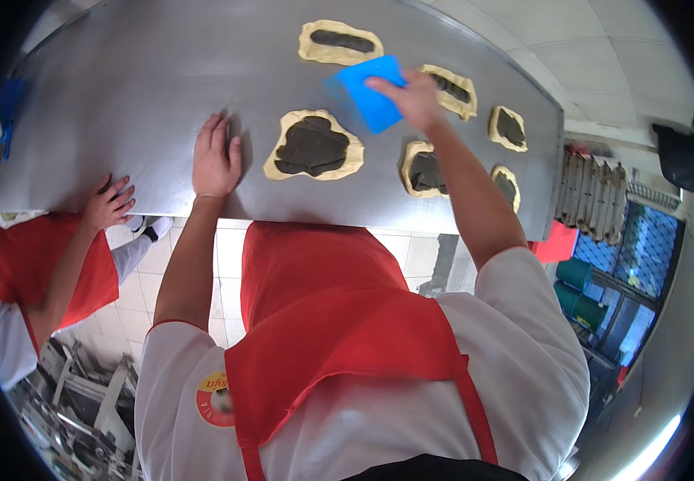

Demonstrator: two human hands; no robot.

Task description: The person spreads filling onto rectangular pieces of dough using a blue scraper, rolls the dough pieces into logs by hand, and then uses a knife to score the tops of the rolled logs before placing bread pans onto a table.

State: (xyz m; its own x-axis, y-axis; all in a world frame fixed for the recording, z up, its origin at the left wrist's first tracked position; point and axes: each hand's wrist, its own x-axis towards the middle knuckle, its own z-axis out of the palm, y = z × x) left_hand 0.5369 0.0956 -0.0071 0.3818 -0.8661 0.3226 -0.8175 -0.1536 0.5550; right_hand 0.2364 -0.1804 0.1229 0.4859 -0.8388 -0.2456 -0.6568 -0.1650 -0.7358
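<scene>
My left hand (216, 160) lies on the steel table (123, 96) with its fingers extended, holding nothing. My right hand (413, 100) grips a blue plastic scraper (371, 84), slightly motion-blurred, over the metal among pieces of pale dough topped with dark filling. A large spread piece (312, 148) sits between my hands, below the scraper. Above the scraper is an oblong piece (339, 42); another (459, 96) is partly behind my hand. Smaller pieces (508, 128) (504, 188) are at the right, and one (425, 170) is partly covered by my right forearm.
A co-worker's hand (109, 202) touches the table's near edge at left, beside their red apron. Blue items (6, 108) lie at the far left end. Stacked metal trays (591, 196), a red object (555, 240) and green cylinders (579, 305) stand at right. Machinery (82, 401) is at lower left.
</scene>
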